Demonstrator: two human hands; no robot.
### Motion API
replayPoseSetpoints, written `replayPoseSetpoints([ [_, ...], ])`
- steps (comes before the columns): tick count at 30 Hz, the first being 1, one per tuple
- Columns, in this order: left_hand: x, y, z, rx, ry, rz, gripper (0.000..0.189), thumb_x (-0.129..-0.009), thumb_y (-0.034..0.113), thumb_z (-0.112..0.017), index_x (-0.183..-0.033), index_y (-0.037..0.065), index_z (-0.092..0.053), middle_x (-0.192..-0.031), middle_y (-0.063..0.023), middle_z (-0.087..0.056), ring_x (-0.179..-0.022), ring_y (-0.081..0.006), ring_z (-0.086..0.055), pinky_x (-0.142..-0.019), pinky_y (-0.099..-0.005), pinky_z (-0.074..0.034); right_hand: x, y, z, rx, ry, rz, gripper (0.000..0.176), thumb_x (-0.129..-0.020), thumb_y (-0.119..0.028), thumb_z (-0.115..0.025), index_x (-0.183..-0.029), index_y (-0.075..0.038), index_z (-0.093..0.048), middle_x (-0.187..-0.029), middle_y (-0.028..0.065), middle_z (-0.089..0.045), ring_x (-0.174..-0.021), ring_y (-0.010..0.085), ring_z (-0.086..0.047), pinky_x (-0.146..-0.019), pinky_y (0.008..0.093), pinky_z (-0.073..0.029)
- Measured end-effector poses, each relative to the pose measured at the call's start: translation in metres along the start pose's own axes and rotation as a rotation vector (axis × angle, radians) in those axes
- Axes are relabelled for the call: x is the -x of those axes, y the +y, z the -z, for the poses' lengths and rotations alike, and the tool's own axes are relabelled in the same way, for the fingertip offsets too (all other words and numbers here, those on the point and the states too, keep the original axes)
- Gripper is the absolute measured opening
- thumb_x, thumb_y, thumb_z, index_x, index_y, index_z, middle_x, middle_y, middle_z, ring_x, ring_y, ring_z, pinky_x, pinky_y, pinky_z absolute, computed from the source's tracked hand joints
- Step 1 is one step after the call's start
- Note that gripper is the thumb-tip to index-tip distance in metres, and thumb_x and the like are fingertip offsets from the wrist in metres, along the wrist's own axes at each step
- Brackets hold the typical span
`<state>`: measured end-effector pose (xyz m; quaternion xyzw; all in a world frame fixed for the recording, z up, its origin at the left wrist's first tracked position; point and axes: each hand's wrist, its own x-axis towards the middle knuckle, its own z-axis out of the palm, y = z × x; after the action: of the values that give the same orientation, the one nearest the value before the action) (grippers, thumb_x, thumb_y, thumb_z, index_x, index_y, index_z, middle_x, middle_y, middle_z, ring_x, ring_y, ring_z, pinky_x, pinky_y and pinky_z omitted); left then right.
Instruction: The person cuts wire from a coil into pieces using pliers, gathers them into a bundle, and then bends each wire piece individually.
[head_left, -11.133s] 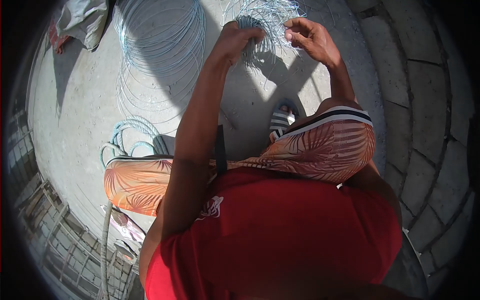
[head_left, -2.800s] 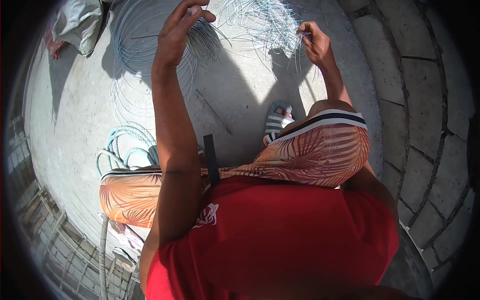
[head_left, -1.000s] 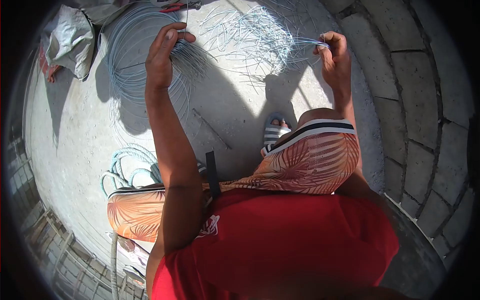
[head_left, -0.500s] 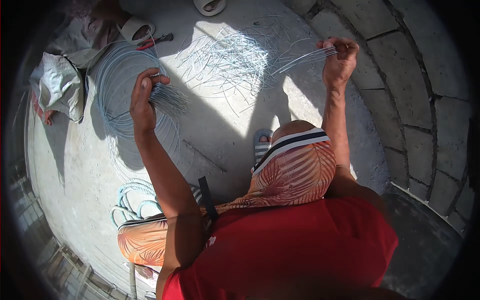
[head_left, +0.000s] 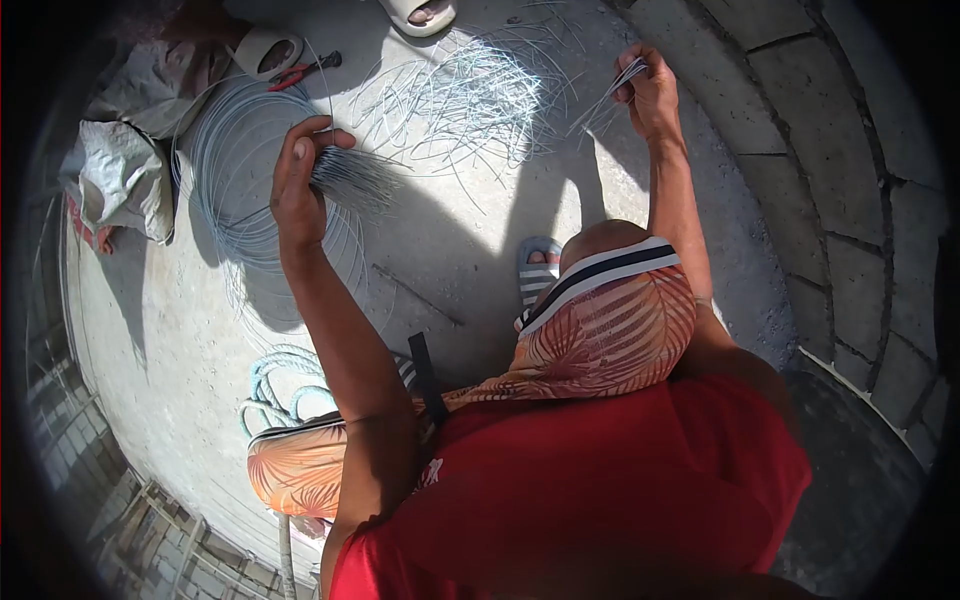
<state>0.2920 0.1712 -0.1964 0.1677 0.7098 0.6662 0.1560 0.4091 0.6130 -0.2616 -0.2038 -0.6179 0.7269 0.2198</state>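
My left hand (head_left: 305, 185) is closed around a thick bundle of cut wires (head_left: 352, 178), whose ends fan out to the right. Under that hand lies a large coil of wire (head_left: 232, 200) on the concrete. My right hand (head_left: 650, 90), raised at the upper right, pinches a few thin wires (head_left: 603, 103) that point down and to the left. Between the two hands a loose pile of short wires (head_left: 470, 100) spreads over the ground, partly in bright sun.
Red-handled pliers (head_left: 300, 72) lie beside the coil, near another person's sandal (head_left: 268, 52). A white sack (head_left: 125, 180) stands at the left. Light blue rope (head_left: 275, 385) lies by my left knee. A block wall (head_left: 820, 150) curves along the right.
My right hand has moved up and slightly left, and the wires in it now slant more steeply downward. My left hand keeps its bundle. The whole view has shifted slightly.
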Motion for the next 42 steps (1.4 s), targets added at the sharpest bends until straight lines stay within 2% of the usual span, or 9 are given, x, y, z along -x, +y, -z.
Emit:
replayPoseSetpoints([
  [3,-0.002,-0.002,0.001,-0.057,-0.002,-0.016,0.058,-0.106,0.049,-0.042,-0.132,-0.001,-0.056,-0.107,-0.0148,-0.07,-0.104,-0.0208,-0.062,-0.098,-0.0348,-0.04,-0.009,0.017,0.002,0.639,-0.032,-0.114,0.015,-0.098,-0.015,-0.062,-0.105,-0.004,-0.071,-0.079,0.0085,-0.066,-0.063,0.0161,-0.058,-0.059,0.032,-0.049],
  [6,0.002,0.0,0.001,-0.086,0.01,0.014,0.059,-0.106,0.05,-0.043,-0.132,-0.001,-0.056,-0.107,-0.0146,-0.07,-0.104,-0.0211,-0.062,-0.098,-0.0351,-0.041,-0.035,0.046,0.001,1.038,-0.134,-0.015,0.053,-0.092,-0.049,-0.068,-0.105,0.002,-0.075,-0.088,0.0192,-0.074,-0.082,0.0324,-0.072,-0.079,0.0419,-0.056],
  [12,0.006,0.009,0.0,-0.008,0.007,-0.021,0.061,-0.105,0.052,-0.044,-0.133,0.0,-0.056,-0.107,-0.0138,-0.07,-0.105,-0.0213,-0.062,-0.098,-0.0348,-0.04,-0.036,0.096,0.008,1.436,-0.196,-0.408,0.055,-0.087,-0.055,-0.07,-0.11,-0.007,-0.077,-0.113,0.0223,-0.073,-0.111,0.0404,-0.068,-0.094,0.0444,-0.054],
  [16,0.008,0.006,-0.003,-0.106,0.032,-0.005,0.059,-0.106,0.051,-0.042,-0.133,0.0,-0.056,-0.106,-0.0137,-0.07,-0.105,-0.0209,-0.062,-0.098,-0.0343,-0.04,-0.015,0.103,-0.002,1.179,0.037,-0.196,0.038,-0.085,-0.036,-0.067,-0.109,-0.008,-0.076,-0.113,0.0224,-0.072,-0.11,0.0411,-0.068,-0.094,0.0448,-0.054],
  [22,0.006,0.011,-0.008,-0.013,0.017,-0.048,0.05,-0.105,0.043,-0.044,-0.129,0.002,-0.06,-0.101,-0.01,-0.071,-0.101,-0.0175,-0.06,-0.099,-0.0316,-0.039,0.004,0.031,0.01,0.807,0.307,0.371,0.005,-0.09,-0.007,-0.061,-0.093,-0.004,-0.064,-0.087,0.0104,-0.071,-0.077,0.0218,-0.066,-0.073,0.0353,-0.052],
  [25,0.002,0.008,-0.009,0.02,0.037,-0.055,0.047,-0.104,0.042,-0.046,-0.126,0.004,-0.063,-0.098,-0.0077,-0.072,-0.099,-0.0159,-0.06,-0.099,-0.0304,-0.038,0.009,-0.004,0.0,0.324,0.127,0.133,0.004,-0.093,-0.002,-0.06,-0.09,-0.004,-0.058,-0.083,0.0036,-0.065,-0.073,0.0157,-0.06,-0.068,0.0332,-0.049],
  [34,0.004,0.012,-0.01,0.018,0.046,-0.074,0.047,-0.105,0.046,-0.045,-0.123,0.008,-0.067,-0.096,-0.0051,-0.073,-0.1,-0.0149,-0.061,-0.101,-0.0307,-0.038,0.039,0.093,-0.081,1.223,-0.364,0.286,0.021,-0.089,-0.023,-0.074,-0.106,-0.012,-0.069,-0.089,0.0176,-0.066,-0.087,0.0356,-0.066,-0.08,0.0442,-0.052],
  [38,0.011,0.016,-0.001,-0.066,0.099,-0.114,0.046,-0.106,0.047,-0.045,-0.122,0.011,-0.068,-0.096,-0.004,-0.074,-0.102,-0.015,-0.061,-0.104,-0.0321,-0.036,0.04,0.09,-0.08,1.038,-0.391,0.52,0.019,-0.089,-0.021,-0.073,-0.1,-0.006,-0.07,-0.093,0.0171,-0.064,-0.09,0.0341,-0.063,-0.083,0.0433,-0.052],
  [42,0.019,0.013,0.013,-0.075,0.16,-0.061,0.049,-0.106,0.048,-0.042,-0.125,0.011,-0.067,-0.097,-0.0048,-0.075,-0.104,-0.0154,-0.062,-0.104,-0.032,-0.037,0.046,0.016,-0.068,0.74,-0.034,0.445,0.01,-0.091,-0.01,-0.071,-0.099,-0.005,-0.067,-0.088,0.0095,-0.068,-0.09,0.0251,-0.067,-0.082,0.0376,-0.053],
])
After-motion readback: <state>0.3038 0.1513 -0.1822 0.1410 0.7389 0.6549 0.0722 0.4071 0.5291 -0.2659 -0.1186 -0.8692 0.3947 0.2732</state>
